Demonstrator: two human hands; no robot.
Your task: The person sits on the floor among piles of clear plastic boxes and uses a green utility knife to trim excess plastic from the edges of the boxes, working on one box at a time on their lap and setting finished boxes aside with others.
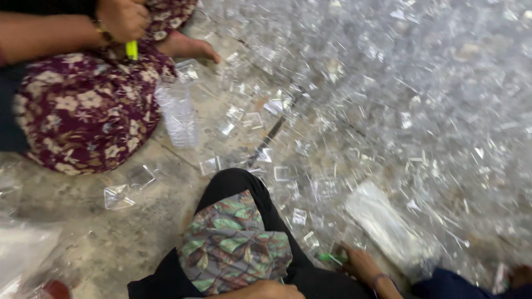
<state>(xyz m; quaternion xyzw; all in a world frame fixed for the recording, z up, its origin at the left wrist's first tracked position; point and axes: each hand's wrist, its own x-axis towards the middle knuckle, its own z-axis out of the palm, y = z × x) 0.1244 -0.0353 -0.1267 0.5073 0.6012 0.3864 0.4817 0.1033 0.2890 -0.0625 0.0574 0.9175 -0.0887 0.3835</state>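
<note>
A great heap of clear plastic pieces [399, 94] is spread over the concrete floor [127, 232], filling the upper right and thinning toward the middle into scattered small square trays. At upper left a co-worker is seated in a maroon floral garment [83, 111], a bare foot [191, 49] resting on the floor beside it; that person's hand [122, 19] is closed round a small yellow-green tool [132, 50]. Just right of the floral garment a tall stack of clear trays [178, 113] stands upright on the floor. A long stack of clear pieces in a plastic sleeve [385, 224] lies at lower right, tilted. The wearer's own knee — black cloth with a leaf-patterned patch [235, 243] — fills the lower middle and blocks the floor behind it. The right hand [360, 263] is seen low on the floor beside the sleeved stack, its fingers narrowed on a small green tool [332, 258]. The left hand [271, 289] is only partly in view at the bottom edge — its fingers cannot be told.
</note>
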